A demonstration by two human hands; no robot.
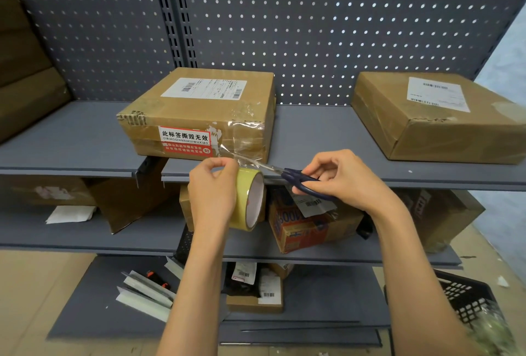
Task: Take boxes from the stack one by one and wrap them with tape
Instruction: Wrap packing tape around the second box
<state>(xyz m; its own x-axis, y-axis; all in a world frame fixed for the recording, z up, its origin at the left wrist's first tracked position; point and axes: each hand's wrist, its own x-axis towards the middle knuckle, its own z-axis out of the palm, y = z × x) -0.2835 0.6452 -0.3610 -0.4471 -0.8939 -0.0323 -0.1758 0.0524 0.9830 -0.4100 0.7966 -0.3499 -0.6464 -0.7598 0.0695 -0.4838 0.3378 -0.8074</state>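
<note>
Left hand (212, 184) holds the tape roll (250, 199) in front of the top shelf (71, 139) edge, fingers curled round the roll's upper rim and thumb pinching near where the tape leaves it. A clear tape strip (230, 153) runs from the roll up to the lower front face of the centre box (205, 110), ending beside the red-and-white seal label (185, 140). Right hand (338, 179) grips the scissors (287, 176) by the dark blue handles, fingers through or around the loops; blades point left and slightly up and meet the strip just above the roll. Cannot tell whether the blades are apart or closed on the tape. Centre box sits flat on the top shelf with a white shipping label on its lid and glossy tape already over its right front corner; its near left corner is torn, corrugation showing. A second box (438, 116) with its own shipping label sits on the same shelf, well apart to the right and turned at an angle. Grey pegboard (313, 28) backs the shelf. On the middle shelf, behind the hands, an orange printed carton (301, 230) lies tilted, with more brown boxes either side. Lower down, a small flat parcel (256, 296) with barcode stickers rests on a grey panel, and a black plastic basket (466, 296) is at the lower right.
</note>
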